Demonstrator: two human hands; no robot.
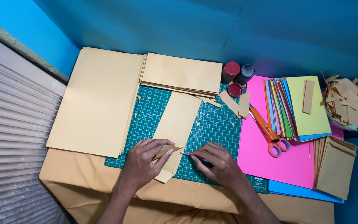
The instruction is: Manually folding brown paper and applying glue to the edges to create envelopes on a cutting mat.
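1. A big tan sheet lies over the cutting mat's left edge, hiding that side; brown paper under both runs out of view at the bottom.
2. A pink sheet covers the mat's right edge, with orange scissors and a fan of coloured paper on it.
3. A folded tan stack hides the mat's far edge.
4. A tan strip lies down the mat's middle to its near edge.
5. The left hand pinches the strip's folded flap.
6. The right hand is closed on a small tool, mostly hidden, its tip just beside the flap.
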